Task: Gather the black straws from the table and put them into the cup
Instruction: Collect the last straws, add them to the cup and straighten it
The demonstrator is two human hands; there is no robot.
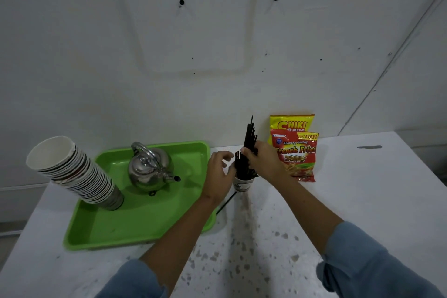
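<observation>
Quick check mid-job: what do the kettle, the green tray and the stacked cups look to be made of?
Kettle: polished metal, likely stainless steel, judging by its mirror-like reflections. Green tray: probably moulded plastic, with a smooth, slightly glossy, uniform colour. Stacked cups: apparently paper, with a matte white inside and thin rolled rims.

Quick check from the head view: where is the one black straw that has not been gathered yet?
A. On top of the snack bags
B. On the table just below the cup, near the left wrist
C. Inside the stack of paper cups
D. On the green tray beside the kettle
B: a lone black straw lies on the table just below the cup, beside the left hand, while the right hand grips the bundle of straws at the cup.
</observation>
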